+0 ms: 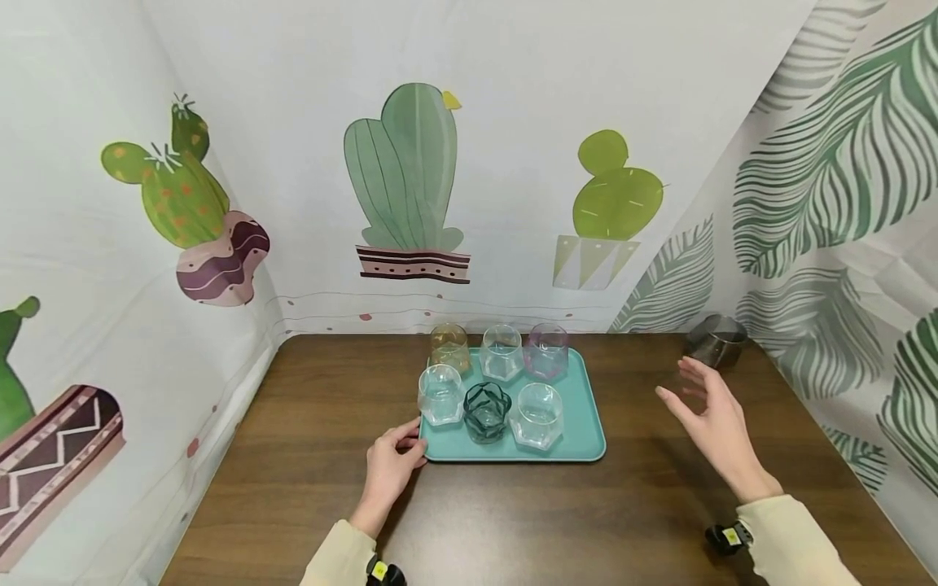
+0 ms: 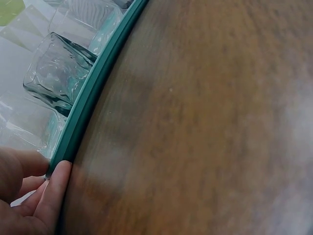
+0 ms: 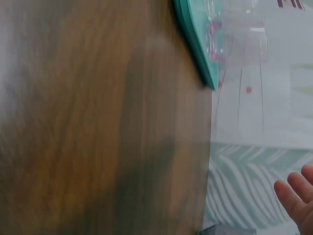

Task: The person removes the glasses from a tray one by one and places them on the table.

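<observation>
A teal tray [image 1: 579,439] lies on the wooden table with several glasses on it. My left hand [image 1: 396,460] pinches the tray's front left corner; in the left wrist view the fingers [image 2: 56,188] bend round its rim. Closest to that hand is a clear glass [image 1: 442,397], beside a dark green faceted glass [image 1: 487,413] and another clear glass [image 1: 538,417]. Behind them stand an amber glass [image 1: 450,348], a clear glass [image 1: 501,354] and a pinkish glass [image 1: 546,352]. My right hand [image 1: 714,423], its fingers spread and holding nothing, is raised just in front of a dark grey glass [image 1: 716,342].
The brown table [image 1: 513,521] ends at the back against a white cloth [image 1: 513,163] printed with cacti. More printed cloth [image 1: 828,325], with leaves, hangs along the right side. The dark grey glass stands off the tray at the back right corner.
</observation>
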A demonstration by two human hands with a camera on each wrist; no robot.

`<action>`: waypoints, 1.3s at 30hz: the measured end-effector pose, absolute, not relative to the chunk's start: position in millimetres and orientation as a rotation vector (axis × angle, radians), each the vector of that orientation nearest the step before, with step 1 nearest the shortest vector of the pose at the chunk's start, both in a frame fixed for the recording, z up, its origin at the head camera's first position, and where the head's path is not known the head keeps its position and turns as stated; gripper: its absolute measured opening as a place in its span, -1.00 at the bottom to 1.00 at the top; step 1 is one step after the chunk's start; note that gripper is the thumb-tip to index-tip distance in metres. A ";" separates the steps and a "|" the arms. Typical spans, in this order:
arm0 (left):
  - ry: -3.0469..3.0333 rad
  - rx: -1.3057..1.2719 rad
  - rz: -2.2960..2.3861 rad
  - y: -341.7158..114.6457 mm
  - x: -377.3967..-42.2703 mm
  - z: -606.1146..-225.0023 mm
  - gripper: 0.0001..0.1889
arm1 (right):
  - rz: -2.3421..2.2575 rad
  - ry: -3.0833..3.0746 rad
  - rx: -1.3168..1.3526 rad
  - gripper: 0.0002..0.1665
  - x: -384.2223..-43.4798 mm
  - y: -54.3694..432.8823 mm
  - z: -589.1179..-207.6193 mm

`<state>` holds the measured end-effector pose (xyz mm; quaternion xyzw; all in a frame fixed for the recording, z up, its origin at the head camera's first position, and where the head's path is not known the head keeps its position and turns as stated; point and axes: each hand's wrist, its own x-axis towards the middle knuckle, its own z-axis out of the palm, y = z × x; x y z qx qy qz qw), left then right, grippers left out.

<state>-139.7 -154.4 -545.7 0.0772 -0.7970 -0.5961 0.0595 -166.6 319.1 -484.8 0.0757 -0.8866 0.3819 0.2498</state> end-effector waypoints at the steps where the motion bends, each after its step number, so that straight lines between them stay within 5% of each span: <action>1: -2.413 0.231 -1.804 -154.4 -139.8 -545.8 -0.57 | 1.038 -2.415 0.218 -0.23 -165.2 315.9 -484.5; 39: -2.411 0.243 -1.808 -154.2 -140.2 -547.0 -0.58 | 1.120 -2.456 0.541 -0.13 -148.7 221.9 -505.6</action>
